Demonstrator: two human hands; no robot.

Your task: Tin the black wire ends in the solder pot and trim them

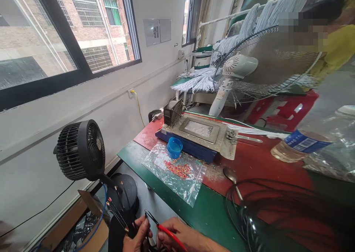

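Note:
My left hand (139, 236) is closed at the bottom of the head view, pinching a black cable (146, 215) near its end. Several more black cables (116, 212) rise beside that hand, with small coloured wire ends showing at their tips. Right beside it, my right hand (177, 232) is wrapped around red-handled pliers (169, 234). Their thin dark jaws point up and left, close to the tip of the pinched cable. Whether the jaws touch the cable I cannot tell. The lower part of both hands is cut off by the frame edge.
A green and red table holds a plastic bag (191, 187) with red and yellow bits, a blue cup (174, 147), a solder pot (199, 129), a spoon (231, 176) and coiled black cable (266, 207). A black fan (81, 150) stands left. Another person (340, 56) is behind a white fan.

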